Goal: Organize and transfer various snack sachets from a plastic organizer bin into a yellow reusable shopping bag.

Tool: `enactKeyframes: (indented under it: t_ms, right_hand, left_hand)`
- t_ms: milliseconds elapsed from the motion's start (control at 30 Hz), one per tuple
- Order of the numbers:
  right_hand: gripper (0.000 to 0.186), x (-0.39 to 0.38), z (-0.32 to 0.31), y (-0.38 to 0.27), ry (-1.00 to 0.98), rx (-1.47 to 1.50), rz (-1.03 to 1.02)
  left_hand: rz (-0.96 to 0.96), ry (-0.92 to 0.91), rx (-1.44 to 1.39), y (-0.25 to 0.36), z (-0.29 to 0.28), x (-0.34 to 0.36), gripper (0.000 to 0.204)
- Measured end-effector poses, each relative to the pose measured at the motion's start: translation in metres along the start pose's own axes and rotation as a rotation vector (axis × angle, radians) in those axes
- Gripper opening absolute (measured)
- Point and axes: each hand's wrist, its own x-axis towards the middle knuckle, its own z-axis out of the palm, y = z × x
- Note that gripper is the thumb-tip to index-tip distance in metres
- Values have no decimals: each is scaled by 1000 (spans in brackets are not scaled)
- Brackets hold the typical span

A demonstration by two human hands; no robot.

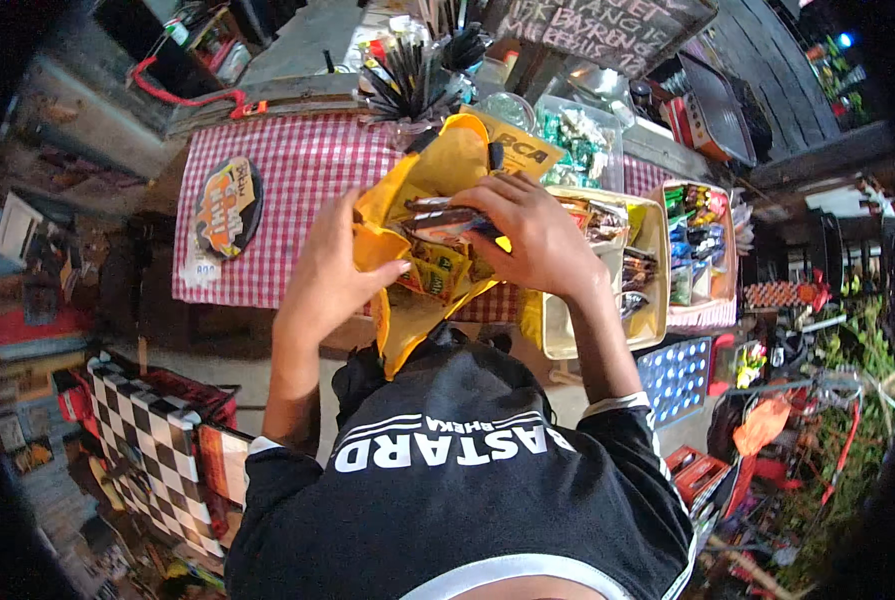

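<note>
A yellow bag (442,155) gapes wide in front of my chest, over the table's near edge. My left hand (329,265) grips its left rim, thumb on the inside and fingers outside. Over the bag's mouth, my right hand (542,235) pinches a small bunch of dark and brown sachets (445,220) between thumb and fingers. Yellow-green sachets (437,275) lie deeper in the bag. To the right of the bag, a cream divided tray (653,325) holds brown and dark sachets in its compartments, partly hidden behind my right forearm.
A red-checked cloth (302,150) covers the table. At the left lies a round dark sign (232,215). Black straws (407,90) stand at the back, near a clear box (612,150) of green-white packets. A second tray (722,285) of colourful sachets sits far right.
</note>
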Motion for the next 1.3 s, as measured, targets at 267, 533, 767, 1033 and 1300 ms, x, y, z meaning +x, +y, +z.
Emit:
enactKeyframes:
  t_ms: [267,533,767,1033,1300]
  right_hand:
    - [19,31,24,4,-151,-247,-25]
    - [22,67,38,9,5,-235,-97]
    - [34,65,41,0,20,-216,-62]
    - [44,15,6,-19,48,-187,170]
    - [50,-42,-29,-35,91,-123,388]
  left_hand:
    - [11,118,-205,-21,-4,19,63]
    - [-181,95,-529,-68,-27,40,44]
    - [-131,205,-563,-72,-28,51,33]
    - [-95,126,-406,-44,-23,44,32]
    - [80,262,-335,20,-41,25,28]
